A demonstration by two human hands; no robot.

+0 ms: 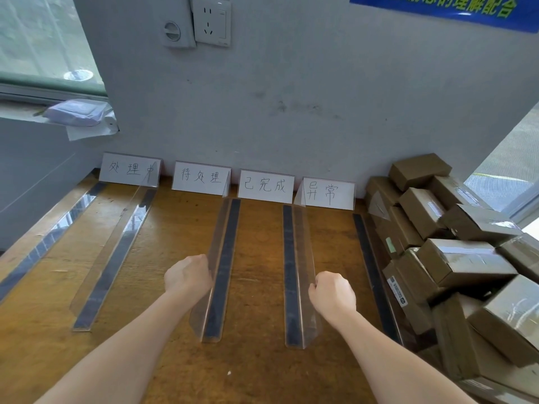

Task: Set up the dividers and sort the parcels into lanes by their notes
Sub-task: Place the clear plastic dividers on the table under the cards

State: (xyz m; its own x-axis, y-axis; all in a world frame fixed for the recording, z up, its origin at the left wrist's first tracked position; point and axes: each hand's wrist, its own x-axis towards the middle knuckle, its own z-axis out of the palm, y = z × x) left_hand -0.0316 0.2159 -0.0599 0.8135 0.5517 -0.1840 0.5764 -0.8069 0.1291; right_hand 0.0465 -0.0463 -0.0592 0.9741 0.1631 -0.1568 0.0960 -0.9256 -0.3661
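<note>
Plainly, both hands were closed at once, each on its own sheet of clear plastic. The left hand [188, 277] had its fingers curled over the top edge of the middle divider [221, 252]. That sheet stood right against its knuckles, running on ahead of the fingers toward the wall and back past the wrist. How the fingertips sat on the far face I could not tell, for the back of the hand hid them. The right hand [332, 294] pinched the top edge of the fourth divider [294, 258] in tightly curled fingers, the sheet lying on their inner side, between the two hands. Both dividers looked alike: long, see-through angled strips with a dark band along the foot, standing on the wooden table [163, 228]. Ahead of the fingers, against the wall, stood four white label cards [264, 186] with handwritten characters, one at the head of each lane. Two more dividers [116, 252] lay out beyond the left fingers, slanting off toward the table's corner. A fifth divider [372, 266] ran just outside the right fingers. The parcels [455, 258] were heaped past it, well clear of either hand. They were brown cardboard boxes wrapped in glossy clear tape, piled several deep and tilted against one another. One or two showed a printed sticker.
</note>
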